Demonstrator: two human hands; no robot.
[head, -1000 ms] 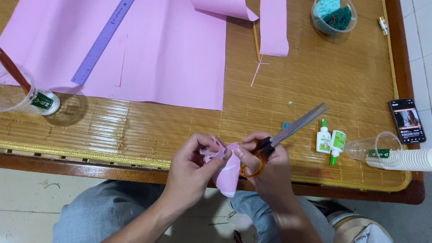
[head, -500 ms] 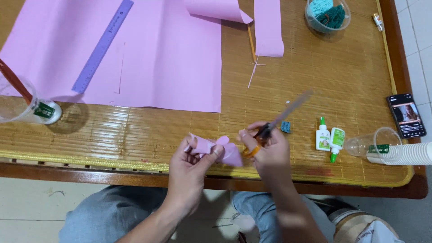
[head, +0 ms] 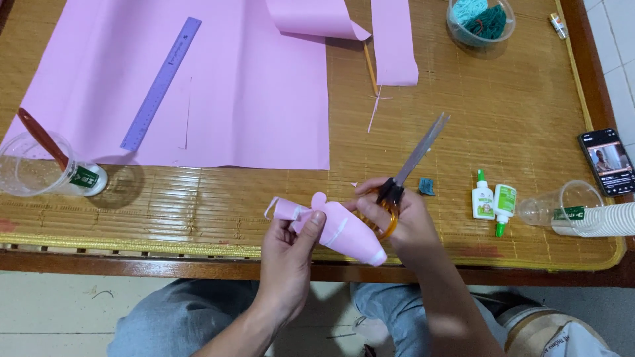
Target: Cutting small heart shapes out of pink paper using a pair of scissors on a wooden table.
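Pink paper piece (head: 334,228), pinched by left hand (head: 289,254) fingers, could tear or crumple, since the right hand (head: 397,221) at three o'clock grips orange-handled scissors (head: 405,173) close beside it.

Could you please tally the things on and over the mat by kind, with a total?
Pink paper pieces: 3
Glue bottles: 2
Clear cups: 2
Scissors: 1
Ruler: 1
Phone: 1
Yarn bowl: 1
Total: 11

The pink paper piece (head: 337,228) now lies flatter, rolled sideways between both hands. The right hand (head: 403,218) has swung the orange-handled scissors (head: 407,172) upright; the left hand (head: 288,248) has regripped.
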